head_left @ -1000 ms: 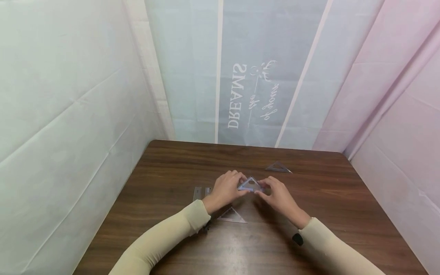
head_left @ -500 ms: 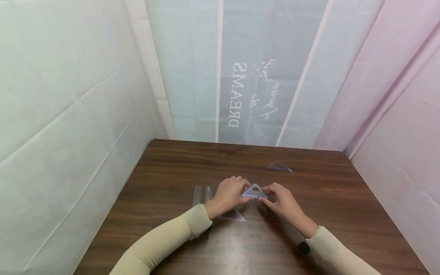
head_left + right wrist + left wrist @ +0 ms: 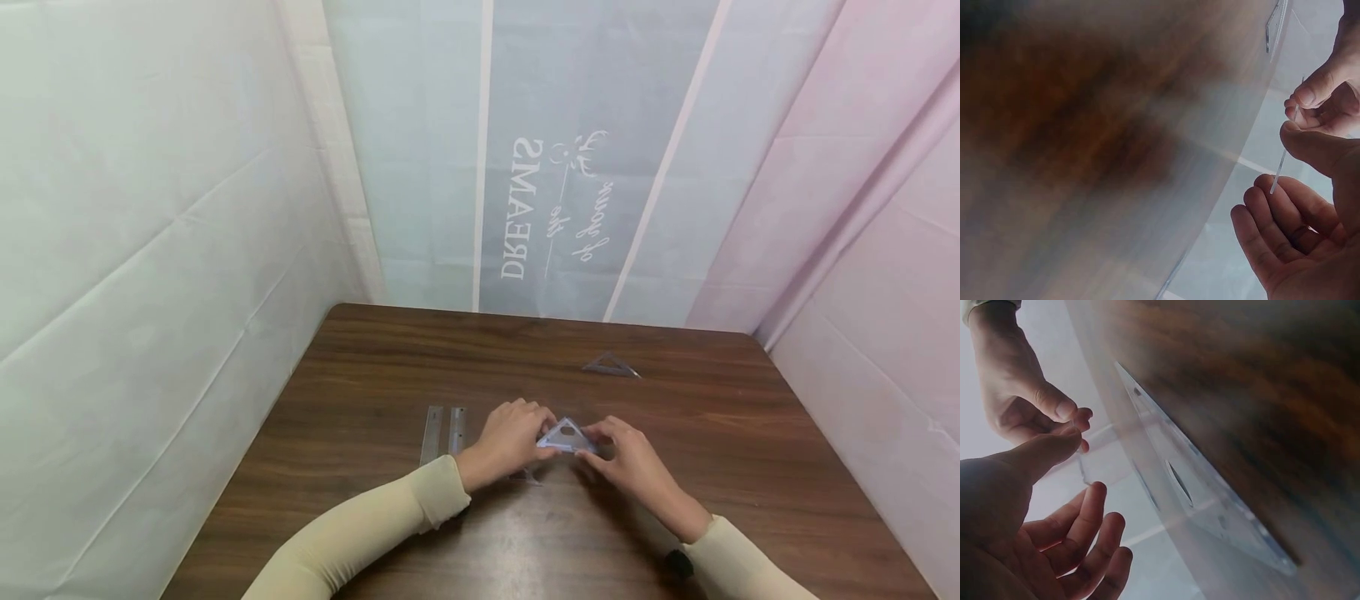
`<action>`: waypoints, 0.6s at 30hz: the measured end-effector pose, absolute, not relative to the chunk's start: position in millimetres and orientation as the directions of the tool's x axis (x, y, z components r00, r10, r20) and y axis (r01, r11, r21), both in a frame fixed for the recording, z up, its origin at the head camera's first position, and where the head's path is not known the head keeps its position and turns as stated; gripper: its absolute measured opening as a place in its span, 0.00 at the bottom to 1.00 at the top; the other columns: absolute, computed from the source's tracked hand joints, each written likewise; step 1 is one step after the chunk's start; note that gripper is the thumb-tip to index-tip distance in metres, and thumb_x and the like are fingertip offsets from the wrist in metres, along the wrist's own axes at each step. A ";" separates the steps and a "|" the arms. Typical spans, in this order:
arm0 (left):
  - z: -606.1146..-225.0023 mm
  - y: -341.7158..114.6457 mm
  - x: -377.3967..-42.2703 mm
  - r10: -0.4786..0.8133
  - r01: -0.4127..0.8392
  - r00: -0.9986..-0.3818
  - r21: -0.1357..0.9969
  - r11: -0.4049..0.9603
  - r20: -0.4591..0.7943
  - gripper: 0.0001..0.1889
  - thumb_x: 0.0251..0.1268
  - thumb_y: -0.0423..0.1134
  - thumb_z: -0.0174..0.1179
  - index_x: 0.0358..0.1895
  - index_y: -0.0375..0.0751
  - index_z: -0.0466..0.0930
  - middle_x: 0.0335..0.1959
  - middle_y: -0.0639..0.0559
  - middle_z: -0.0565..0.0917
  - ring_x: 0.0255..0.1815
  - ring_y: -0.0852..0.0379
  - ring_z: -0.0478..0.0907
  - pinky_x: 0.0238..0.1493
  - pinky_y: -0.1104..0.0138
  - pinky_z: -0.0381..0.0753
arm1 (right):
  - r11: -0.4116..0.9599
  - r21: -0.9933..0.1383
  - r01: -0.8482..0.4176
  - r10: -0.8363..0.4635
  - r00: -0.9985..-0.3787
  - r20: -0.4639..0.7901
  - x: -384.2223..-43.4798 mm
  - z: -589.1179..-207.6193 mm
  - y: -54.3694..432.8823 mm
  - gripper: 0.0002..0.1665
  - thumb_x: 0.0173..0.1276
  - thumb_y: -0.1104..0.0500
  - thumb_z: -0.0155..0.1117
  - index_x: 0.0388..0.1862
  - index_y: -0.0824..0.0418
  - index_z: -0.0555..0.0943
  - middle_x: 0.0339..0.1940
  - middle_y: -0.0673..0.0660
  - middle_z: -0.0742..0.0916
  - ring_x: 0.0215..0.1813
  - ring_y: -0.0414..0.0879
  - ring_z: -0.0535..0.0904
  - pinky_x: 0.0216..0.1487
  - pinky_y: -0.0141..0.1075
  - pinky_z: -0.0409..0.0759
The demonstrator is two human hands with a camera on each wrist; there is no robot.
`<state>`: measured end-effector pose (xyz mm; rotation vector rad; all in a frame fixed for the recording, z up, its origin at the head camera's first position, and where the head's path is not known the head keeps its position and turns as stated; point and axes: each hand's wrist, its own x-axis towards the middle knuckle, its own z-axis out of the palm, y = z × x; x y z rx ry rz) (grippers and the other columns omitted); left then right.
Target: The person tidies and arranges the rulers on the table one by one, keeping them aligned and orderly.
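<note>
A clear set square (image 3: pixel 564 442) with bluish edges and an oval hole is held over the table by both hands. My left hand (image 3: pixel 512 435) pinches its left corner between thumb and fingers. On the opposite corner, my right hand (image 3: pixel 628 457) has the same kind of pinch. Seen from the right wrist, the held set square (image 3: pixel 1280 170) is almost edge-on, a thin bright line. Another clear set square (image 3: pixel 531 478) lies below the left wrist, mostly hidden by that hand; the left wrist view shows this set square (image 3: pixel 1216 494) large, flat on the wood.
Two clear rulers (image 3: pixel 431 435) lie side by side left of the left hand, their near ends partly behind the sleeve. Farther back on the brown table (image 3: pixel 712 433) is one more set square (image 3: pixel 611 371). Cloth walls (image 3: pixel 420 167) enclose the table's back and sides.
Both hands have drawn the held set square toward me and slightly right. The left hand now covers more of the near set square, while more of the rulers shows.
</note>
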<state>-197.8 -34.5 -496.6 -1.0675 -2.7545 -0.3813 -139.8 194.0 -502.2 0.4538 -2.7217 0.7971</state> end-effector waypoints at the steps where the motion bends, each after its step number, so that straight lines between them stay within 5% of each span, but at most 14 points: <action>1: -497.3 -33.5 -196.9 0.640 0.680 -0.731 0.172 0.713 0.237 0.24 0.60 0.63 0.78 0.52 0.55 0.90 0.37 0.67 0.85 0.35 0.67 0.75 0.37 0.73 0.73 | 0.799 -0.473 -0.371 -0.220 -0.913 0.343 -138.4 -503.0 194.6 0.16 0.59 0.62 0.87 0.44 0.62 0.90 0.38 0.49 0.87 0.40 0.45 0.87 0.43 0.42 0.88; 18: -506.7 -22.1 -178.2 0.694 0.714 -0.696 0.078 0.696 0.184 0.20 0.61 0.65 0.76 0.46 0.57 0.89 0.37 0.66 0.86 0.35 0.64 0.75 0.36 0.71 0.71 | 0.802 -0.498 -0.330 -0.224 -0.939 0.261 -117.9 -512.3 205.7 0.16 0.57 0.61 0.88 0.43 0.60 0.91 0.37 0.45 0.87 0.38 0.38 0.84 0.40 0.35 0.84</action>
